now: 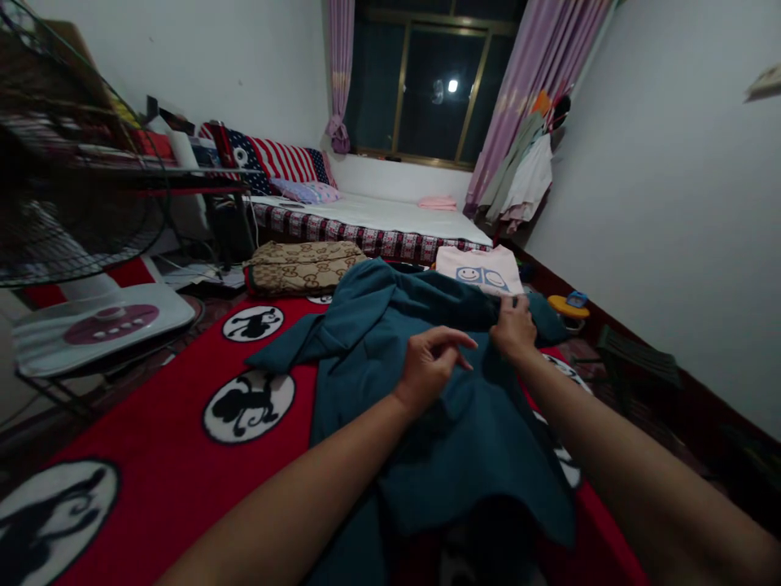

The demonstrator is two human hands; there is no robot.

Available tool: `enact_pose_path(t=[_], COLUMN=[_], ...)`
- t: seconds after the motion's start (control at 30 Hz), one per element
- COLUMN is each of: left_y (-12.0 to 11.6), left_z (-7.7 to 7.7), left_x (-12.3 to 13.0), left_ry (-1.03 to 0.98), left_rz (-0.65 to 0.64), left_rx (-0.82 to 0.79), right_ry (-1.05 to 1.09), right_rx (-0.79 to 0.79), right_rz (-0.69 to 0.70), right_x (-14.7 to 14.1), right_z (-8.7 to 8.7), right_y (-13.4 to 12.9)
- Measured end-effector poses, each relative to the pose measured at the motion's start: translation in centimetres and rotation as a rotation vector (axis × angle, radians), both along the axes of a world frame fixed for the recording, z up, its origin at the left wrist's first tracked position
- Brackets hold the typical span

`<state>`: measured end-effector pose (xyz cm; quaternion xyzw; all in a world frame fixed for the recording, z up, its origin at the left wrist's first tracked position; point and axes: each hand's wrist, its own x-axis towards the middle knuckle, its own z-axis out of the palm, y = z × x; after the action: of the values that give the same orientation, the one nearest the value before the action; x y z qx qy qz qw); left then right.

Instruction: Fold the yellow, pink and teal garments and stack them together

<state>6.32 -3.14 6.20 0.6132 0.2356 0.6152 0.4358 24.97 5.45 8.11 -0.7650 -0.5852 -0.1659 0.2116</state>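
A teal long-sleeved garment [366, 350] lies spread over a red blanket, its left sleeve stretched out toward the left. Above the middle of it is my left hand [432, 365], thumb and index finger apart, with nothing visible between them. My right hand [513, 327] is closed on the teal cloth near the upper right part, its fingers bent over the fabric. Just beyond that hand lies a pale pink top [482, 267] with smiling faces on a blue print.
The red blanket [164, 439] carries black-and-white round prints. A folded brown patterned cloth [308, 267] lies at its far edge. On the left stand a fan [73, 187] and a white stool [115, 325]. A yellow round-topped stool [567, 307] is at right, and a bed [378, 213] lies beyond.
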Motion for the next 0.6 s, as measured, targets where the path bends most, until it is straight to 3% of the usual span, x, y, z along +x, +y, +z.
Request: enact_pose_path(t=[0.07, 0.2, 0.3, 0.37, 0.47, 0.6], left_y=[1.1, 3.5, 4.7, 5.1, 4.6, 1.8], left_z=[0.9, 1.9, 1.6, 1.0, -0.2, -0.9], left_x=[-1.1, -4.1, -6.4, -7.8, -10.1, -13.3], left_ry=[-0.104, -0.163, -0.053, 0.079, 0.377, 0.934], left_rz=[0.069, 0.208, 0.281, 0.298, 0.387, 0.584], left_rx=[-0.078, -0.193, -0.287, -0.314, -0.226, -0.067], right_ry=[-0.030, -0.056, -0.005, 0.044, 0.080, 0.128], right_rx=[0.020, -0.103, -0.301, -0.359, -0.357, -0.292], right_rz=[0.085, 0.505, 0.551, 0.515, 0.512, 0.533], right_x=[-0.9, -3.2, -3.7, -3.5, -3.1, -3.0], right_z=[-1.3, -4.7, -7.2, -8.1, -8.5, -8.3], right_y=[-1.1, -3.7, -4.7, -4.8, -4.7, -4.6])
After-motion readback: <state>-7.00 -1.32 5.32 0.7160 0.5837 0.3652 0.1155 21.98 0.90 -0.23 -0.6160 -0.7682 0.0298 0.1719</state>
